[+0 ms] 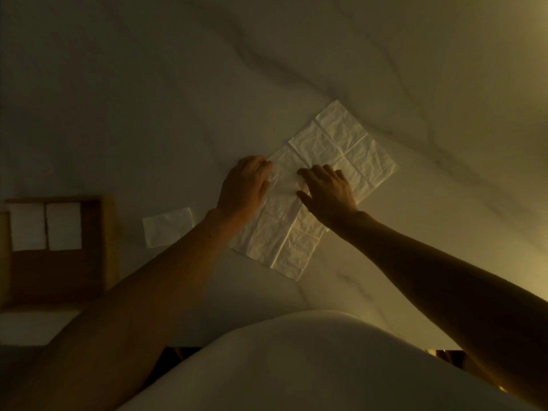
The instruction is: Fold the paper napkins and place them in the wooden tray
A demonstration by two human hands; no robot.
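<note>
Spread flat at the centre of the marble table [148, 99]: an unfolded napkin [341, 143], with the left hand [244, 185] on its left edge and the right hand [329, 189] on its middle. Just left of that, lying apart on the table: a small folded napkin [168, 226]. At the far left: a wooden tray [109, 247], holding two folded napkins [46, 226] side by side at its far end.

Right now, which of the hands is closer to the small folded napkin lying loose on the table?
The left hand. It rests on the unfolded napkin's left edge, up and right of the small folded napkin; the right hand lies farther right.
</note>
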